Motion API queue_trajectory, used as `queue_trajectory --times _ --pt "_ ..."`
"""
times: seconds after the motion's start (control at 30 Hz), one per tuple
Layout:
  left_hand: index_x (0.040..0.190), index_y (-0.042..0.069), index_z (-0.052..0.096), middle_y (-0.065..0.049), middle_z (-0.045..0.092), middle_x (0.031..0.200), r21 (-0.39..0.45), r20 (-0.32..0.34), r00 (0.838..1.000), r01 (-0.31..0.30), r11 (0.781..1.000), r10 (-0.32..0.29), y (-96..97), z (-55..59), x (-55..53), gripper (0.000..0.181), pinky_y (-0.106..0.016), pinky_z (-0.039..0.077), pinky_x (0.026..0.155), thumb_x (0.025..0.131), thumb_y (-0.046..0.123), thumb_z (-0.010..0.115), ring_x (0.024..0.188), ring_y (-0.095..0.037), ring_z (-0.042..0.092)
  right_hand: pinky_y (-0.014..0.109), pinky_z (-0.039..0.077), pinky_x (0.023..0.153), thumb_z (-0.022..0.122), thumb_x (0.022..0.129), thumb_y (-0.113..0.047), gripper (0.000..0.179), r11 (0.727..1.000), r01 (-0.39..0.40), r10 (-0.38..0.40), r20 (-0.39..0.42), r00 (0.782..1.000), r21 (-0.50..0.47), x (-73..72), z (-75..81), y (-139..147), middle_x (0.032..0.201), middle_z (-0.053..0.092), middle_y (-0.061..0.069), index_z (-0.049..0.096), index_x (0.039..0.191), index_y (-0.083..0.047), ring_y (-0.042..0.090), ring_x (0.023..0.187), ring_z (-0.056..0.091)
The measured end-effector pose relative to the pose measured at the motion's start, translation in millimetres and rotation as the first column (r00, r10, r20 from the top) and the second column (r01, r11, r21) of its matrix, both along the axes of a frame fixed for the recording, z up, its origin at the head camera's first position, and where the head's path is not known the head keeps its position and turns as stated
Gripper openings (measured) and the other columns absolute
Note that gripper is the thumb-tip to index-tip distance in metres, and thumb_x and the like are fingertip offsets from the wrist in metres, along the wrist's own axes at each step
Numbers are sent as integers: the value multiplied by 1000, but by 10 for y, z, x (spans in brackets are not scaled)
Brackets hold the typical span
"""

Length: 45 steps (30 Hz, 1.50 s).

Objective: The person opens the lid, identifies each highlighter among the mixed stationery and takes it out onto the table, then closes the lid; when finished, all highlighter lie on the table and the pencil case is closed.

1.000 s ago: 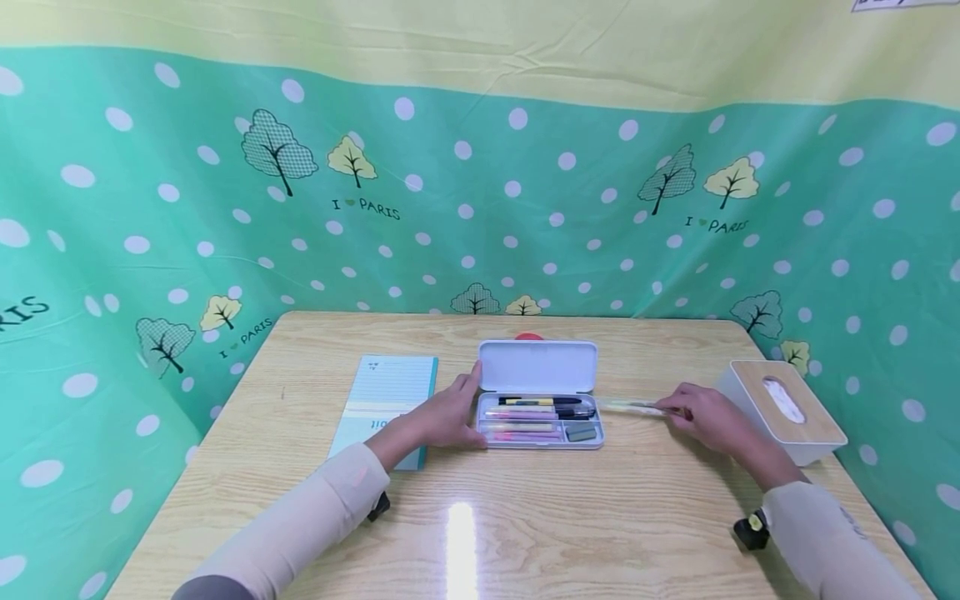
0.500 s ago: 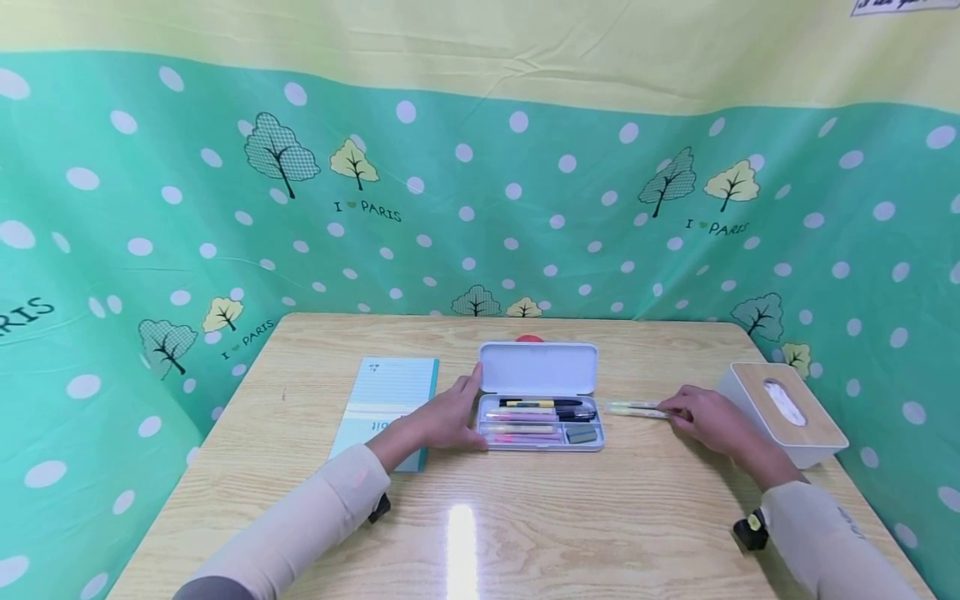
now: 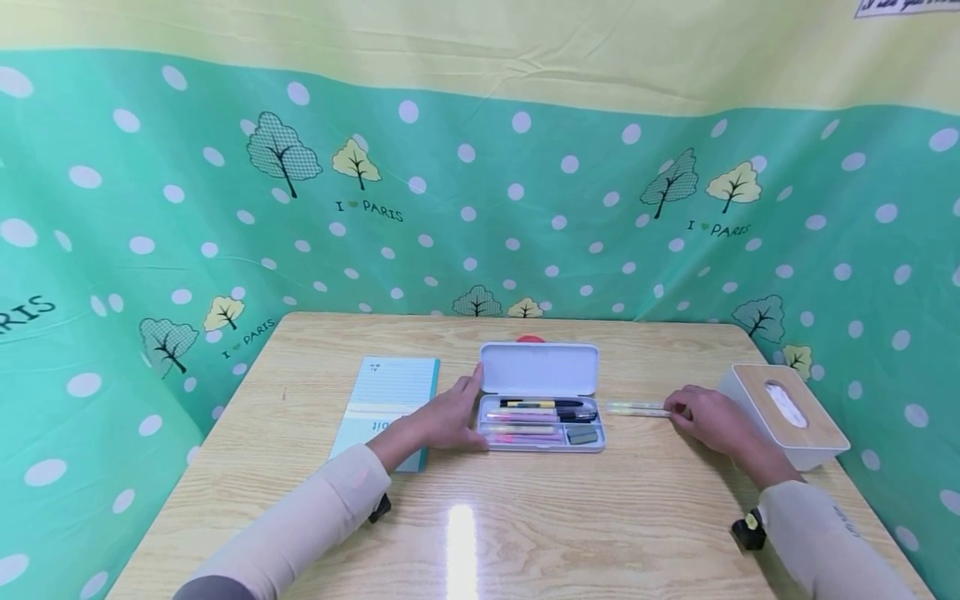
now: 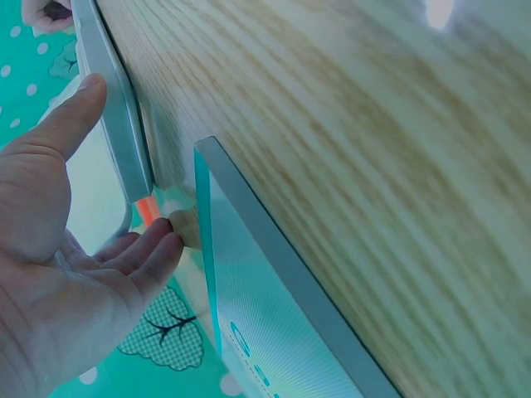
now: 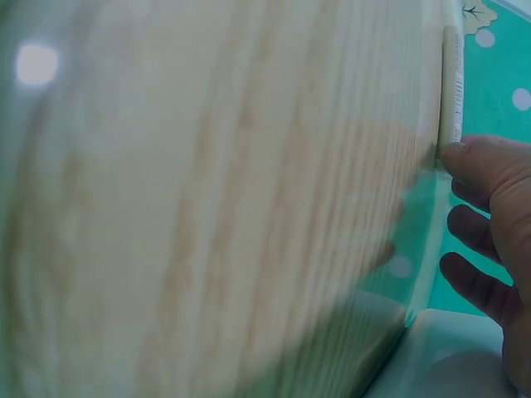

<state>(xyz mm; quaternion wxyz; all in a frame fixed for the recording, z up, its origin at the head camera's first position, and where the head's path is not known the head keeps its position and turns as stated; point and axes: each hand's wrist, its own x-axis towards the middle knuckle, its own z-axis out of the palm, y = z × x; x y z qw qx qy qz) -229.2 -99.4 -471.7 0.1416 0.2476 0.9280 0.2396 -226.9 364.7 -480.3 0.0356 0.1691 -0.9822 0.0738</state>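
A white pencil case (image 3: 538,367) stands with its lid up in the head view, holding several pens, pink and pale sticks and a grey eraser (image 3: 582,436). My left hand (image 3: 452,414) rests at the case's left side, thumb by the front corner and index finger up along the lid. In the left wrist view, the thumb of that hand (image 4: 62,240) lies along the case wall (image 4: 116,99). To the right of the case, two slim pale pens (image 3: 633,408) lie side by side. My right hand (image 3: 705,417) pinches their right ends; a pale barrel (image 5: 450,83) with a barcode shows in the right wrist view.
Left of the case lies a light blue notebook (image 3: 390,383), partly under the left forearm. A tissue box (image 3: 787,408) with a wooden top stands just beyond the right hand. Something red (image 3: 530,339) peeks out behind the lid. A patterned curtain (image 3: 480,208) borders the wooden table (image 3: 570,517).
The two pens have shifted slightly right, away from the case, and now lie more evenly side by side. The left hand has stayed at the case.
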Motion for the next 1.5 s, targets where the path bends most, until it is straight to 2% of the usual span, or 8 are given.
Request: queue_trajectory --times 0.2,0.4,0.8,0.97,1.07,1.5 --pt "163 10 -12 -20 29 164 2 -7 1000 4 1000 -4 -1 -8 3 134 -45 41 120 79 47 86 142 -36 46 42 59 73 77 89 -15 9 999 34 -34 1 999 17 8 4 -2 88 70 0 75 98 -14 13 76 61" --pt "163 10 -12 -20 29 164 -2 -8 1000 5 1000 -5 -2 -5 2 134 -45 41 120 79 47 86 141 -36 48 39 57 70 75 91 -16 11 999 40 -40 24 999 3 11 73 -40 87 68 -4 75 103 -14 10 74 58" --pt "163 9 -11 -20 31 162 6 -20 1000 11 1000 -11 -10 -11 2 134 -45 42 119 79 47 86 139 -35 49 35 58 71 71 92 -14 14 998 -69 68 -30 997 -7 -25 238 -331 85 69 -5 76 105 -11 9 77 61" --pt "163 10 -11 -20 31 162 4 -19 1000 11 1000 -11 -10 -11 0 134 -44 42 119 79 47 86 139 -34 49 37 59 74 71 93 -14 14 995 -93 93 -12 996 -20 -36 300 -524 87 69 -5 76 106 -12 9 78 61" --pt "163 10 -11 -20 32 162 4 -17 1000 8 1000 -8 -7 -5 3 134 -44 42 119 79 46 86 139 -34 50 36 59 73 70 94 -15 14 994 -104 104 -2 995 -31 -67 301 -622 87 70 -5 76 107 -12 8 77 60" --pt "163 10 -12 -18 31 162 -3 -9 1000 9 1000 -9 1 2 1 133 -43 41 120 80 47 86 140 -32 49 28 57 69 72 93 -18 14 975 -215 212 -45 976 -57 -146 304 -1016 87 72 -6 78 106 -14 4 76 60"
